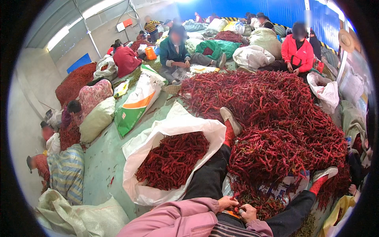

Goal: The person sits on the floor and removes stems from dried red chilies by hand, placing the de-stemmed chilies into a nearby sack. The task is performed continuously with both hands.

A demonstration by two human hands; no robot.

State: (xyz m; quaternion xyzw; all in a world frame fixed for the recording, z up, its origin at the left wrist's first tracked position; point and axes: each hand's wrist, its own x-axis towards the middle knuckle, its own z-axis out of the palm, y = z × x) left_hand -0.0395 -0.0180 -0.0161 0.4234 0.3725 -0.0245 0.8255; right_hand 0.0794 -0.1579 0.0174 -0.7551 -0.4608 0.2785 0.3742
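Observation:
My left hand (227, 203) is just above my lap, its fingertips pinched on a red chili pepper (236, 209) that shows only as small bits of red. My right hand (248, 212) is close beside it with bent fingers; whether anything is between them is hidden. Right beyond the hands lies the near edge of a big heap of red chili peppers (269, 148), with stems and green bits mixed in, spread between my outstretched legs. Left of my left leg stands a white woven sack (174, 123) with its mouth rolled wide, holding stemless-looking red chili peppers (174, 161).
A green, white and orange printed sack (139, 100) lies on the pale green floor (103, 166). Stuffed woven sacks (97, 120) line the left side. A person in a red jacket (297, 53) and one in a dark teal jacket (174, 50) sit beyond the heap.

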